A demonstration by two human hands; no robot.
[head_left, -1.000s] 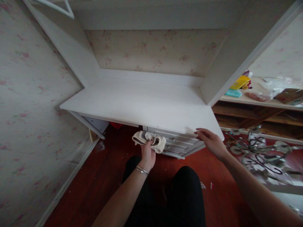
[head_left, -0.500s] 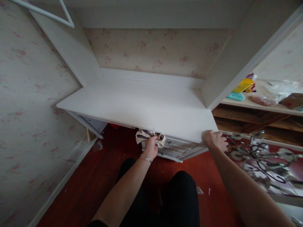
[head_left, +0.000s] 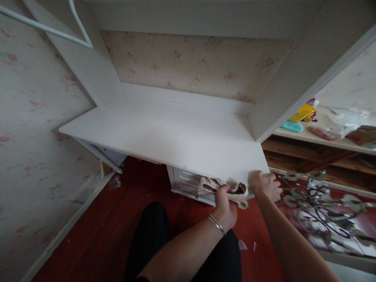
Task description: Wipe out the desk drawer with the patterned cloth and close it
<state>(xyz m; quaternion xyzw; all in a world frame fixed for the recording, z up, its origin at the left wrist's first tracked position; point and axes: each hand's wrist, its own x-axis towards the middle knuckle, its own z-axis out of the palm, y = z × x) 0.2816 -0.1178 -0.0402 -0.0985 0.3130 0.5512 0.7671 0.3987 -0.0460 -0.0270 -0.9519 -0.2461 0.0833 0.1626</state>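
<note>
A folded cream cloth with dark patches [head_left: 210,185] is gripped in my left hand [head_left: 225,209], thumb on top, at the front edge of the white desk [head_left: 176,125]. The cloth is against or just in front of that edge; exact contact is hard to tell. Below it, the white drawer cabinet [head_left: 188,181] is partly covered by the cloth and hand. My right hand [head_left: 266,186] holds the desk's front right corner, its fingers bent over the side edge.
A chandelier with curled arms [head_left: 323,211] lies close to the right of the desk. Behind it, a wooden shelf unit [head_left: 293,147] carries plastic bags and a yellow packet [head_left: 304,112]. Small scraps [head_left: 242,245] lie on the red floor [head_left: 102,231]. A white metal bar [head_left: 44,27] juts in at upper left.
My left hand has moved the cloth rightward along the desk's front edge, towards the right corner. My right hand stays on that corner. The view has shifted slightly.
</note>
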